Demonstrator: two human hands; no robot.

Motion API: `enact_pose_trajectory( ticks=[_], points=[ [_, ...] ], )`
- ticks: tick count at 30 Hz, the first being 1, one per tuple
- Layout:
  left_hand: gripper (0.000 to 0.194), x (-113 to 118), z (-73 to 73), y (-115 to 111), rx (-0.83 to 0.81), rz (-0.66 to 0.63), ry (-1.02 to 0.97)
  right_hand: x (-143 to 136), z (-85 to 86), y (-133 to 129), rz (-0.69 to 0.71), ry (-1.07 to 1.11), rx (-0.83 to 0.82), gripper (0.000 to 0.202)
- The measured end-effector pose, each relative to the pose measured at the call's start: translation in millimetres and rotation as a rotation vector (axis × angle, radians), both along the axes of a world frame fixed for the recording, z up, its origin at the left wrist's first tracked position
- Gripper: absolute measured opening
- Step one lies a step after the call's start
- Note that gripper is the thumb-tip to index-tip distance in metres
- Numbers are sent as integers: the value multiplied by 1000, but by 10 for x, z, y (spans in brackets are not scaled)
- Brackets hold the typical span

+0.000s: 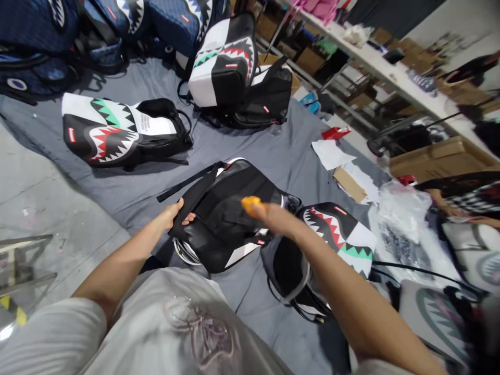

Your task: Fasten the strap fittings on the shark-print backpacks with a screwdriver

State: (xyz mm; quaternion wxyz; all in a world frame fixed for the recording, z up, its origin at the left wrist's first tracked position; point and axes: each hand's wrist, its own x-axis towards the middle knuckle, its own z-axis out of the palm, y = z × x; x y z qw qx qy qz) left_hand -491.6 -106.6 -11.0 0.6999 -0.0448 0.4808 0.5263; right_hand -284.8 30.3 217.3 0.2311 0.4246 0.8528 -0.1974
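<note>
A black backpack with white panels point(234, 229) lies in front of me on the grey cloth point(250, 140), its back and straps facing up. My left hand point(176, 214) is closed around a black shoulder strap point(199, 195) at its left side. Over the backpack's right part, my right hand point(275, 217) grips a small orange object point(252, 205), blurred, its kind unclear. Close to my right forearm lies another backpack with a shark-mouth print point(338, 232), partly hidden by that arm.
A shark-print backpack point(105, 130) lies at the left, with stacked ones point(222, 67) behind. Blue backpacks point(113, 31) stand at the back left. Paper sheets point(332, 154), clear plastic bags point(406, 208) and a cardboard box point(449, 156) lie right. A long table point(367, 57) runs behind.
</note>
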Motion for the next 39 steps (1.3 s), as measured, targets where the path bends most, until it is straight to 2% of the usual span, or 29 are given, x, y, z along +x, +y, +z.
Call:
enact_pose_trajectory(
  ticks=[2, 3, 6, 10, 13, 15, 16, 18, 19, 20, 21, 22, 24, 25, 26, 28, 29, 31, 33, 35, 36, 37, 39],
  points=[
    [59, 7, 13, -4, 2, -18, 4, -30, 74, -32, -4, -13, -134, 61],
    [59, 11, 24, -3, 4, -28, 10, -51, 101, -36, -32, 2, -139, 60],
    [61, 19, 58, 8, 9, -67, 40, -120, 118, -39, -142, 91, 16, 56],
    [59, -5, 74, 17, 19, -123, 114, -139, -31, -158, -126, 32, -220, 46],
    [58, -22, 84, 7, 33, -153, 211, -107, -147, -230, -134, 24, -241, 50],
    [56, 22, 120, -9, 47, -167, 297, -76, -152, -191, -97, 0, -261, 53],
    [54, 74, 151, -19, 56, -162, 333, -55, -128, -149, -90, -2, -188, 52],
    [51, 239, 233, -36, 112, -161, 518, 9, -38, -63, -130, 34, 125, 50],
    [55, 345, 276, -39, 154, -184, 689, 55, 16, -40, -165, 64, 265, 51],
    [60, 455, 313, -35, 197, -230, 897, 108, 69, -39, -192, 88, 324, 52],
    [62, 560, 342, -21, 236, -294, 1121, 166, 115, -61, -204, 96, 293, 54],
    [61, 651, 359, 4, 259, -371, 1336, 227, 152, -98, -199, 83, 186, 56],
    [53, 766, 359, 84, 243, -503, 1600, 350, 202, -183, -174, -15, -52, 57],
    [52, 791, 351, 132, 225, -542, 1656, 410, 221, -210, -177, -82, -80, 57],
    [52, 802, 344, 178, 208, -564, 1686, 469, 240, -220, -205, -139, -14, 56],
    [56, 825, 362, 240, 195, -563, 1721, 587, 288, -199, -312, -204, 266, 55],
    [58, 860, 392, 243, 210, -544, 1747, 648, 315, -180, -348, -215, 338, 55],
    [61, 1012, 486, 183, 304, -511, 1814, 772, 369, -158, -352, -220, 219, 56],
    [61, 1271, 588, 50, 488, -533, 1847, 891, 418, -172, -347, -234, 63, 61],
    [66, 1577, 647, -96, 653, -639, 1823, 1005, 464, -219, -397, -253, 149, 64],
    [72, 1721, 652, -151, 689, -719, 1807, 1064, 485, -252, -426, -256, 191, 64],
    [77, 1845, 643, -185, 685, -798, 1794, 1125, 505, -291, -435, -246, 165, 63],
    [79, 2010, 598, -190, 602, -897, 1769, 1261, 537, -383, -418, -201, 25, 58]
  ],
)
